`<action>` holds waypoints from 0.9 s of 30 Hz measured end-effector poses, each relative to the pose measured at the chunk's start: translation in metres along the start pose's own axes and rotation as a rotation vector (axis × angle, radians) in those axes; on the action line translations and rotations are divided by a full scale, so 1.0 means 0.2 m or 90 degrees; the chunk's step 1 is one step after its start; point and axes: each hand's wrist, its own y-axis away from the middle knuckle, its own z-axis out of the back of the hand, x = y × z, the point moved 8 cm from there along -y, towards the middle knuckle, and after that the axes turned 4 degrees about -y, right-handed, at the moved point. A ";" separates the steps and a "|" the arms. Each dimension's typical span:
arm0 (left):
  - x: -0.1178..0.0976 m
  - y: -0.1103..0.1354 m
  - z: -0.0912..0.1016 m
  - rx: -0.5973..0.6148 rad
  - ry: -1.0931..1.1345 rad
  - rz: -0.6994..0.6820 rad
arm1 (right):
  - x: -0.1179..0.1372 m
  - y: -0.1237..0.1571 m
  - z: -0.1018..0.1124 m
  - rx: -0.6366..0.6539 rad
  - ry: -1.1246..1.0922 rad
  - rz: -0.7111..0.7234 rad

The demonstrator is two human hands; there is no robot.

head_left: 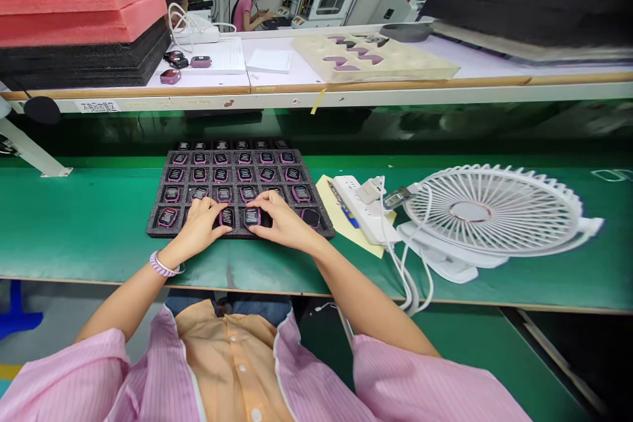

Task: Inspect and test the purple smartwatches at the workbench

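Observation:
A dark grey foam tray [153, 232] lies on the green bench, its square pockets filled with several purple-cased smartwatches with black screens. In the front row, my left hand [198, 227] has thumb and forefinger at the edges of one smartwatch [227, 217]. Beside it, my right hand [281, 223] grips another smartwatch [252, 216] by its top and bottom edges, between thumb and fingers. Both watches are at their pockets; whether either is lifted I cannot tell. My hands partly cover neighbouring pockets in the front two rows.
Right of the tray lie a yellow paper [341, 217] with pens, a white power strip [363, 208] and a white fan [475, 211] with cables. A shelf [277, 82] behind bears pink foam blocks [79, 0], loose watches and a cream foam tray [395, 66]. Another person [244, 10] sits beyond.

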 end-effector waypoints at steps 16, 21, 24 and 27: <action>0.18 0.30 0.23 -0.185 -0.247 0.127 | -0.35 0.37 0.61 -0.475 0.123 -0.128; 0.15 0.29 0.14 -0.146 -0.257 0.160 | -0.39 0.44 0.61 -0.503 0.101 -0.173; 0.12 0.26 0.12 -0.121 -0.219 0.140 | -0.38 0.43 0.59 -0.496 0.084 -0.174; 0.08 0.25 0.11 -0.127 -0.181 0.103 | -0.38 0.42 0.59 -0.488 0.091 -0.170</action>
